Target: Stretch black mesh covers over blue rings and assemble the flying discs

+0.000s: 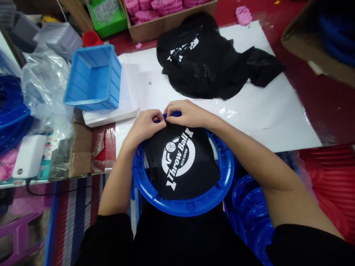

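Observation:
A blue plastic ring [191, 208] rests against my lap and the table's front edge. Across it lies a black mesh cloth [194, 181] printed in white with "Throw Ball". At the ring's far edge, my left hand [146, 125] pinches the cloth's edge between thumb and fingers. Right beside it, my right hand [185, 113] pinches the same edge, its fingertips almost touching the left ones. The fingertips hide the exact spot where cloth meets ring. More black mesh cloths [205, 66] lie loosely piled on the white sheet beyond my hands.
On the left, a light-blue bin [94, 81] stands on a white box [111, 116]. Behind are a carton [166, 22] of pink parts and a green box [108, 18]. A white power bank [30, 156] lies at left. Blue rings [252, 210] are stacked below, right.

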